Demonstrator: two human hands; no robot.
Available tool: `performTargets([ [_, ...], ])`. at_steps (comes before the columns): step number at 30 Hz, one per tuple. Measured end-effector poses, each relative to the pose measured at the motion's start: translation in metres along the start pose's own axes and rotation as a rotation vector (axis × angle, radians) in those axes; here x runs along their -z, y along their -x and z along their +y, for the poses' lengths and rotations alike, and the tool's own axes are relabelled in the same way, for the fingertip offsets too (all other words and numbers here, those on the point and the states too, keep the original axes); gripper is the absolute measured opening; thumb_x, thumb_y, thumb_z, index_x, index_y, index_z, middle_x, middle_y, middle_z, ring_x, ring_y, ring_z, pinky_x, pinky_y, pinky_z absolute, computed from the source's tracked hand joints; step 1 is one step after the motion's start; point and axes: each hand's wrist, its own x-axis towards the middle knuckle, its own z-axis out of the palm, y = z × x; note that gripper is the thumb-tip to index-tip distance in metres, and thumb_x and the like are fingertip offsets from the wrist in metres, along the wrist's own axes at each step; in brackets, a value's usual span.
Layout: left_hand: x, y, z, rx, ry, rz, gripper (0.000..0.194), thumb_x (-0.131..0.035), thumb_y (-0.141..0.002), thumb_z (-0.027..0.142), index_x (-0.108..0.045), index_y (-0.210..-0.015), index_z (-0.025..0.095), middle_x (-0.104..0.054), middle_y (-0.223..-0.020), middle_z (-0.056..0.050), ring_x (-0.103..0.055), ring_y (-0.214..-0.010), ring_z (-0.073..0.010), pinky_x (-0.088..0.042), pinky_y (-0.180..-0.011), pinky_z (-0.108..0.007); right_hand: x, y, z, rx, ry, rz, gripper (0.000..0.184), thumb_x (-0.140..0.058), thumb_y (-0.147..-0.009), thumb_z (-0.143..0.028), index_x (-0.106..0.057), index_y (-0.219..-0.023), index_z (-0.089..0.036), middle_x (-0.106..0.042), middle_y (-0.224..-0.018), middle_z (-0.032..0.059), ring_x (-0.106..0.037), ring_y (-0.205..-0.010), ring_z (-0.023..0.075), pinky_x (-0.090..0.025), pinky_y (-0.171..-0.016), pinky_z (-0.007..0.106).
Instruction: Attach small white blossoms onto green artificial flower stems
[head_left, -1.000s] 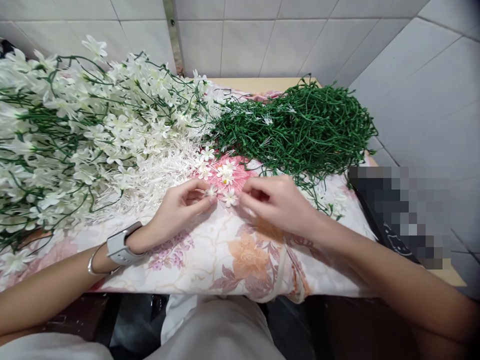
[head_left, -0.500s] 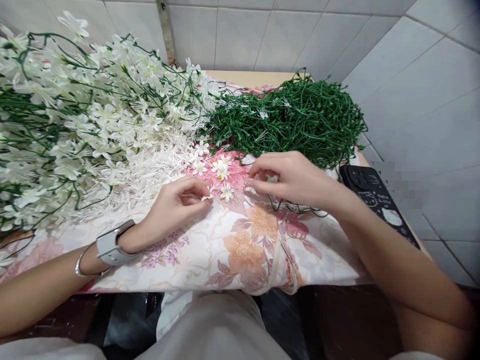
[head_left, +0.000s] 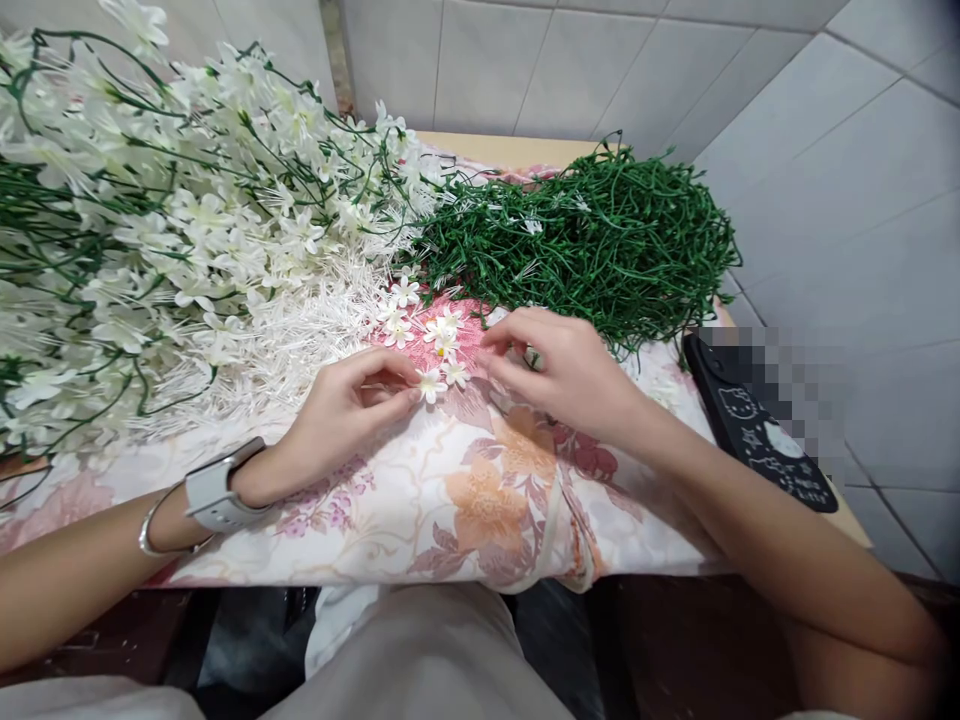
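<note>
Tiled wall point(head_left: 585, 70) at back & on R side; in front of it the worktop point(head_left: 517, 150), pale board showing at rear edge, mostly under a floral cloth point(head_left: 420, 520) w/ pink, orange & purple print. Biggest item on it: bunch of white flowers point(head_left: 210, 215) w/ green stems, filling the L side. Next, tangled pile of green stems point(head_left: 600, 250), back R of centre, just beyond the R hand. Smaller heap of thin white strands point(head_left: 300, 340) sits betw. the bunch & the L hand. Both hands are over the front-centre cloth, facing each other, a short gap betw. them. R hand point(head_left: 570, 370): fingers curled, thumb & index tips close tog.; can't tell for sure if anything's pinched there. L hand point(head_left: 337, 415): thumb & index pinching a white blossom. Black phone case point(head_left: 739, 405) w/ white cartoon drawings lies at far R, beyond R forearm. L wrist has a pale-strapped watch point(head_left: 223, 495) + silver bangle point(head_left: 150, 535). Loose blossoms point(head_left: 455, 374) lie in a small cluster on the pink print, betw. & just beyond the fingertips. Held white blossom point(head_left: 431, 385) is at L fingertips, petals facing up, next to the nearest loose one, apart from R fingertips.
</note>
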Motion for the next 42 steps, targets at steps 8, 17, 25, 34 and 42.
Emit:
performTargets([
  [8,0.001,0.005,0.004,-0.185,-0.224,-0.067,0.008,-0.058,-0.083,0.016,-0.058,-0.091,0.015,-0.061,-0.091,-0.004,-0.06,-0.083,-0.0125,-0.051,-0.071,-0.021,0.026,-0.005,0.015,-0.019,0.104,-0.003,0.007,-0.056,-0.079,-0.017,-0.061,-0.074,-0.018,-0.063,-0.073,0.0022,-0.057,-0.071,0.017,-0.041,-0.067,0.029],
  [17,-0.008,0.025,0.014,-0.47,-0.609,-0.406,0.022,-0.037,-0.095,0.023,-0.057,-0.103,0.018,-0.069,-0.092,-0.003,-0.066,-0.079,-0.013,-0.05,-0.073,-0.02,-0.03,-0.002,-0.005,0.289,0.124,-0.003,0.023,-0.049,-0.089,-0.023,-0.063,-0.102,-0.011,-0.057,-0.103,0.0153,-0.046,-0.093,0.024,-0.04,-0.084,0.039],
  [25,-0.004,0.02,0.006,-0.521,-0.536,-0.295,0.015,-0.045,-0.089,0.011,-0.058,-0.096,0.017,-0.064,-0.101,-0.007,-0.062,-0.085,-0.0134,-0.049,-0.073,-0.021,-0.034,-0.001,-0.009,0.203,-0.151,0.123,0.011,-0.053,-0.087,-0.018,-0.064,-0.083,-0.016,-0.057,-0.104,0.0098,-0.049,-0.093,0.0196,-0.04,-0.084,0.035],
  [34,-0.005,0.005,0.001,0.021,0.022,0.01,0.017,-0.064,-0.078,0.014,-0.055,-0.092,0.017,-0.059,-0.096,-0.002,-0.06,-0.081,-0.0102,-0.052,-0.065,-0.017,-0.011,0.006,-0.024,0.033,-0.38,-0.102,0.011,-0.055,-0.078,-0.009,-0.057,-0.069,-0.014,-0.053,-0.062,-0.0024,-0.047,-0.058,0.0089,-0.034,-0.056,0.022],
  [42,-0.007,0.008,0.003,-0.042,0.024,-0.015,0.02,-0.064,-0.078,0.013,-0.057,-0.097,0.018,-0.058,-0.099,-0.001,-0.06,-0.082,-0.0086,-0.051,-0.065,-0.015,-0.025,0.008,-0.026,0.033,-0.226,-0.138,0.011,-0.052,-0.08,-0.013,-0.057,-0.07,-0.014,-0.051,-0.061,-0.0018,-0.043,-0.058,0.0094,-0.031,-0.059,0.022],
])
